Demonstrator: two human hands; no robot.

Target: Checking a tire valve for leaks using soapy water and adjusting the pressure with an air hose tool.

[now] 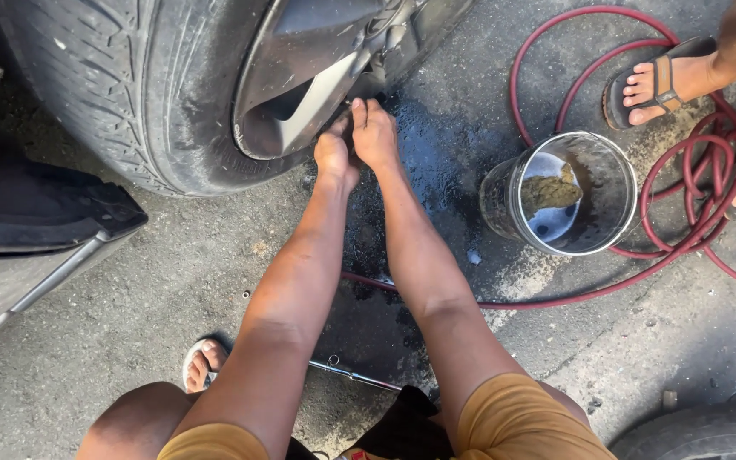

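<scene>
Both hands are at the lower edge of the rim (300, 77) of a mounted wheel, where it meets the tyre (129, 94). The left hand (335, 155) sits low against the rim edge, fingers curled inward; whether they grip anything cannot be told, as the fingertips are hidden against the metal. The right hand (374, 132) lies just beside it, touching it, fingers extended upward with the tips at the rim near a dark fitting. No tool shows in either hand.

Judgement: the step in hand is close finger work at the rim edge, feeling or seating some small part there. The next move calls for a fine pinch and steady pressure, as the gap between rim and ground is tight.

The rim lies directly ahead of the fingertips, in contact with both hands; the tyre is to their left.

Around them: a wet dark patch on the ground, a metal bucket (568, 192) holding water and a rag to the right, a red hose (692, 213) looped behind it, a chrome bar (351, 373) on the ground between the forearms. Another person's sandalled foot (653, 85) stands top right.
</scene>
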